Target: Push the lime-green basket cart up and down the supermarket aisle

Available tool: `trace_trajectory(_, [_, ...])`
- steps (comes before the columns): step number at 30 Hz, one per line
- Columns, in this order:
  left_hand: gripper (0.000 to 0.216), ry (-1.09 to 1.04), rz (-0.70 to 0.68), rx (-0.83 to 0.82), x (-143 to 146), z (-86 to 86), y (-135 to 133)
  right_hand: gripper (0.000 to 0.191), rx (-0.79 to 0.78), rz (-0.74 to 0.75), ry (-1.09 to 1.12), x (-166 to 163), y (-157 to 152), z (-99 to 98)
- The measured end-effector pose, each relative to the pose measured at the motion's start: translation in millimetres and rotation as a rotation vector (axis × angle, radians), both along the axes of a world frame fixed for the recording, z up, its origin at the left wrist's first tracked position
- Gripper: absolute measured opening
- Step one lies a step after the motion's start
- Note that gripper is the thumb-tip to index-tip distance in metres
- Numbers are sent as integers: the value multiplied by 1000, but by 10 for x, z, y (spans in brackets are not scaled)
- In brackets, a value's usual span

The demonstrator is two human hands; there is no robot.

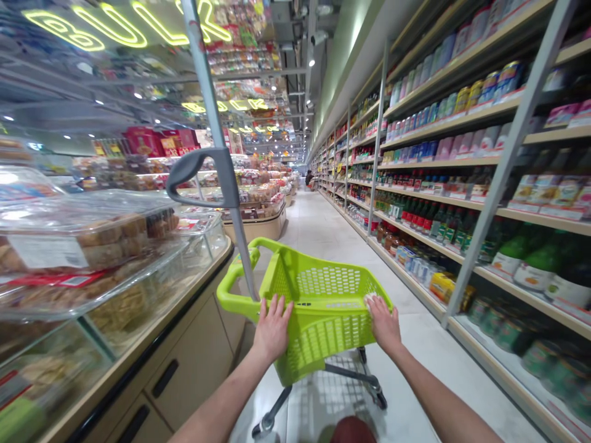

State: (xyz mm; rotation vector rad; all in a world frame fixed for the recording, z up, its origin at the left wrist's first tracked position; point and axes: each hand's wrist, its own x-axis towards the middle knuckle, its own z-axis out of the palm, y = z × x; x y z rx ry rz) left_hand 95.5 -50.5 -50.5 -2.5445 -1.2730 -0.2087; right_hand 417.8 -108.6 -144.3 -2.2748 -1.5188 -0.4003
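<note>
A lime-green plastic shopping cart (pixel 323 317) with perforated walls stands in front of me, side-on, and its basket looks empty. My left hand (pixel 272 329) grips the near rim close to the push-bar end, fingers bent over the edge. At the right end of the basket, my right hand (pixel 385 323) is closed over the rim corner. Under its fingertips a crumpled white wipe (pixel 370 298) is pressed against the plastic; it may be tissue or cloth. A grey pole (pixel 213 104) with a looped grey handle (pixel 196 178) rises by the push bar.
Left of the cart, a counter with drawers (pixel 170 375) bears packaged baked goods (pixel 92 240). Shelves of bottles and cans (pixel 443 215) line the right side. A pale tiled aisle (pixel 307 212) runs ahead, with a person (pixel 309 178) low down far off.
</note>
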Motion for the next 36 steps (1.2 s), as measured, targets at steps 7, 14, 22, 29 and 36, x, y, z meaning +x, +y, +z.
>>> trace_trajectory(7, [63,11,18,0,44,-18,-1,57,80,146,127,-814,276,149])
trace_trajectory(14, [64,47,21,-62,41,95,-56,65,102,469,-5,-1317,345,206])
trace_trajectory(22, [64,20,17,-66,56,95,-59,67,-16,205,-33,-385,116,53])
trace_trajectory(29, [61,-9,26,-67,95,106,-82,58,55,283,58,-1081,307,234])
trace_trajectory(36, [62,-166,-56,-25,-156,188,-67,66,92,490,-30,-1414,388,283])
